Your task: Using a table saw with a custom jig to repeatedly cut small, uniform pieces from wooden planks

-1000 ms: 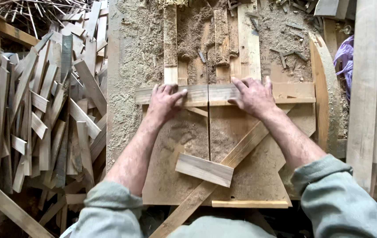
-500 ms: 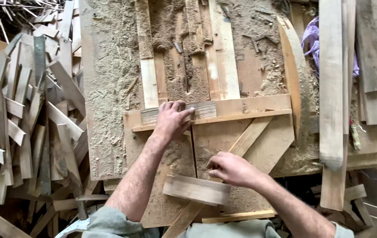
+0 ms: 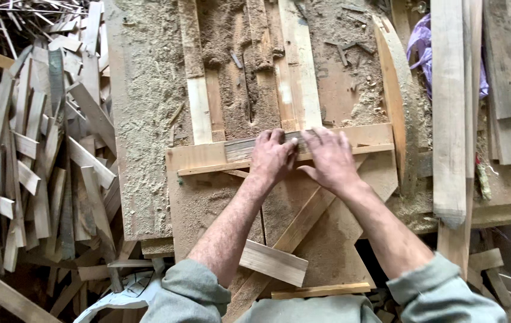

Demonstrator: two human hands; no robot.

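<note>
At centre frame, the left hand [image 3: 273, 157] and right hand [image 3: 329, 158] press flat, fingers spread, on a weathered grey wooden strip [image 3: 245, 148] seated against a pale wooden crossbar [image 3: 369, 136] on the sawdust-strewn plywood bench [image 3: 148, 119]; aligning appears underway, calling for steady, even pressure.

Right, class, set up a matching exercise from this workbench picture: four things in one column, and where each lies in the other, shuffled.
Things:
1. grey wood strip
2. pile of offcuts
3. purple cloth
4. short pale block

Places:
A. far right, behind the long upright board
B. under both hands, the left hand and the right hand
C. near edge, between the forearms
D. left of the bench

Pairs: 1-B, 2-D, 3-A, 4-C
</note>
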